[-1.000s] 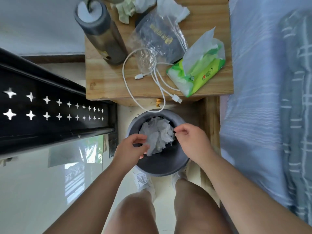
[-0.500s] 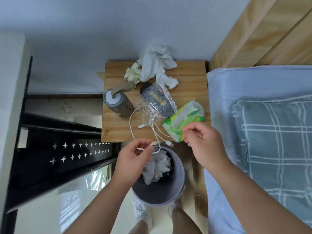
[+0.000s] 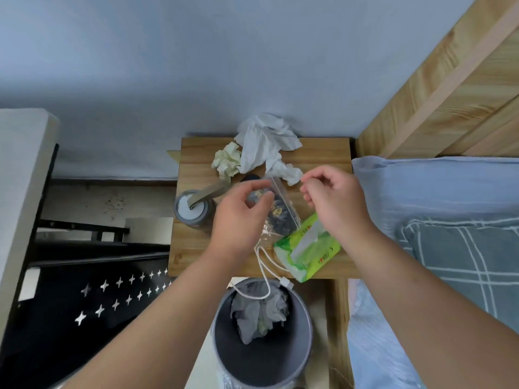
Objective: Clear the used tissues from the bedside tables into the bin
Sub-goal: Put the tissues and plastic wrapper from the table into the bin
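Two hands hover over the wooden table [image 3: 193, 248], both empty as far as can be seen. The left hand [image 3: 238, 217] has its fingers curled loosely, thumb and forefinger near each other above a clear plastic bag [image 3: 280, 209] with dark contents; whether it touches the bag cannot be told. The right hand [image 3: 334, 200] is half closed, its fingertips just beside the lower end of the white tissue [image 3: 266, 141]. Two crumpled tissues lie at the table's back edge: that large white one and a smaller pale yellow tissue [image 3: 227, 162] touching it. One green tissue pack [image 3: 309, 254], one white cable [image 3: 264, 273] and one grey bottle [image 3: 192, 209] share the table. One grey bin [image 3: 303, 346] stands below on the floor, holding crumpled tissues [image 3: 258, 310].
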A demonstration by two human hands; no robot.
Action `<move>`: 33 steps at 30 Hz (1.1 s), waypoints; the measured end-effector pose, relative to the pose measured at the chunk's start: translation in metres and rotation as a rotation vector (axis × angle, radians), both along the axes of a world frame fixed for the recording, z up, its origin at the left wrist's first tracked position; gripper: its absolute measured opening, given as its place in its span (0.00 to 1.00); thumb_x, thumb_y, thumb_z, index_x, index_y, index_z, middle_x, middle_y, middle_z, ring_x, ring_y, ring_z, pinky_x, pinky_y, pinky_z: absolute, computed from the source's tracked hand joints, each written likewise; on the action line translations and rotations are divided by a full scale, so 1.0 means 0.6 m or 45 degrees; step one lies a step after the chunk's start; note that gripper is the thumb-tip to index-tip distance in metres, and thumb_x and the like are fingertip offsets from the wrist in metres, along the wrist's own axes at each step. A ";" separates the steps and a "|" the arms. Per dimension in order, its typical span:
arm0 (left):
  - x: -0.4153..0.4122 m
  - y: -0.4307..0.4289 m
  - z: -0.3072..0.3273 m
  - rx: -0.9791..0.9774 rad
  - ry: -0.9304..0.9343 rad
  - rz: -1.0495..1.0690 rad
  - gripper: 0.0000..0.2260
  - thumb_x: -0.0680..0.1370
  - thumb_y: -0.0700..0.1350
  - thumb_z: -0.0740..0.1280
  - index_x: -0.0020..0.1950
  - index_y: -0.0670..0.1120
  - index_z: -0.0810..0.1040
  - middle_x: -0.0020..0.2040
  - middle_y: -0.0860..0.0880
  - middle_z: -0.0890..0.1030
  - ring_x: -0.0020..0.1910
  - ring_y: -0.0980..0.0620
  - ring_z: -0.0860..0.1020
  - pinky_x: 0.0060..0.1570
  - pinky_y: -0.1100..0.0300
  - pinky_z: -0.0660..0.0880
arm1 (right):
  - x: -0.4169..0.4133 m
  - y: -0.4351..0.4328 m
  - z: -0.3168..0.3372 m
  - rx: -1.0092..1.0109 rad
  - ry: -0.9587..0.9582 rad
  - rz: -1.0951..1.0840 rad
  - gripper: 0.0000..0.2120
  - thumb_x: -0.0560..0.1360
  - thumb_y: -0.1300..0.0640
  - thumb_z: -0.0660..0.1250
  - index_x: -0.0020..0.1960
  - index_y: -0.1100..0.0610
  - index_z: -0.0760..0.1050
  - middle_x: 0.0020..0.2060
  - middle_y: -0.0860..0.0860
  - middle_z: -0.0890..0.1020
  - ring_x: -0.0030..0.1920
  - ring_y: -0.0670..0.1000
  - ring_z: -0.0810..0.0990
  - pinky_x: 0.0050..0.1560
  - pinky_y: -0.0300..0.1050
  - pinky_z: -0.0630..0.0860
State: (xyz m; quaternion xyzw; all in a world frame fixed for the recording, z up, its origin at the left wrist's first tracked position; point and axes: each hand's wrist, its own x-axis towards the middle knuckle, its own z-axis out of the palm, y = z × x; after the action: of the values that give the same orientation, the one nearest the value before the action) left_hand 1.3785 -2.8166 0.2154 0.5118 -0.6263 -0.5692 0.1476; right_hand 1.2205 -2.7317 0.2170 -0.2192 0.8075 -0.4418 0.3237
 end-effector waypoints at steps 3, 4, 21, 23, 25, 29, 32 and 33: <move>-0.041 -0.024 -0.020 -0.016 0.016 0.050 0.13 0.83 0.49 0.69 0.68 0.54 0.82 0.65 0.52 0.82 0.61 0.50 0.83 0.64 0.42 0.81 | -0.021 -0.029 -0.034 0.021 0.058 0.052 0.05 0.75 0.50 0.68 0.43 0.45 0.83 0.37 0.38 0.85 0.38 0.42 0.83 0.41 0.46 0.79; -0.053 -0.031 -0.028 -0.007 0.016 0.064 0.14 0.83 0.48 0.69 0.69 0.53 0.81 0.69 0.52 0.79 0.66 0.47 0.81 0.67 0.41 0.79 | -0.028 -0.037 -0.044 0.011 0.090 0.060 0.05 0.75 0.51 0.69 0.44 0.45 0.83 0.36 0.36 0.85 0.38 0.40 0.82 0.40 0.39 0.76; -0.110 -0.090 -0.090 -0.042 -0.061 0.272 0.20 0.81 0.43 0.71 0.73 0.53 0.79 0.51 0.58 0.83 0.34 0.68 0.81 0.29 0.74 0.74 | -0.073 -0.099 -0.144 0.327 0.284 0.408 0.18 0.75 0.54 0.75 0.64 0.52 0.81 0.45 0.45 0.81 0.49 0.52 0.81 0.45 0.43 0.71; -0.110 -0.086 -0.082 -0.078 -0.016 0.295 0.18 0.80 0.42 0.73 0.70 0.52 0.81 0.48 0.60 0.80 0.32 0.73 0.78 0.33 0.76 0.74 | -0.075 -0.097 -0.139 0.353 0.313 0.393 0.12 0.77 0.55 0.73 0.60 0.52 0.84 0.49 0.49 0.84 0.50 0.52 0.82 0.46 0.42 0.71; -0.111 -0.080 -0.072 -0.105 0.025 0.299 0.18 0.79 0.41 0.74 0.68 0.51 0.81 0.48 0.60 0.79 0.35 0.73 0.77 0.38 0.75 0.75 | -0.077 -0.093 -0.127 0.350 0.345 0.376 0.09 0.78 0.55 0.71 0.57 0.51 0.84 0.49 0.48 0.84 0.47 0.50 0.80 0.42 0.41 0.70; -0.114 -0.067 -0.045 -0.132 0.077 0.277 0.21 0.78 0.42 0.75 0.70 0.51 0.79 0.47 0.60 0.79 0.37 0.72 0.78 0.39 0.77 0.74 | -0.081 -0.077 -0.092 0.305 0.348 0.319 0.03 0.77 0.55 0.70 0.50 0.50 0.81 0.40 0.42 0.80 0.42 0.49 0.78 0.34 0.38 0.69; -0.112 -0.058 -0.023 -0.128 0.092 0.262 0.21 0.78 0.45 0.76 0.70 0.53 0.80 0.49 0.58 0.83 0.43 0.65 0.81 0.46 0.70 0.78 | -0.080 -0.057 -0.060 0.231 0.340 0.219 0.01 0.74 0.56 0.70 0.44 0.53 0.80 0.30 0.40 0.81 0.36 0.42 0.79 0.33 0.41 0.71; -0.110 -0.054 -0.014 -0.109 0.100 0.266 0.19 0.78 0.46 0.76 0.69 0.52 0.81 0.49 0.57 0.84 0.45 0.61 0.83 0.47 0.67 0.80 | -0.079 -0.048 -0.048 0.198 0.321 0.193 0.01 0.74 0.57 0.69 0.43 0.53 0.79 0.30 0.37 0.82 0.34 0.39 0.79 0.33 0.42 0.72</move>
State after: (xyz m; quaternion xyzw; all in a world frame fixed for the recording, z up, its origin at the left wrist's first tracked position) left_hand 1.3124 -2.8487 0.2068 0.5446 -0.5872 -0.5430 0.2523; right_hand 1.1734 -2.7603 0.1880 -0.3074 0.8546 -0.3214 0.2681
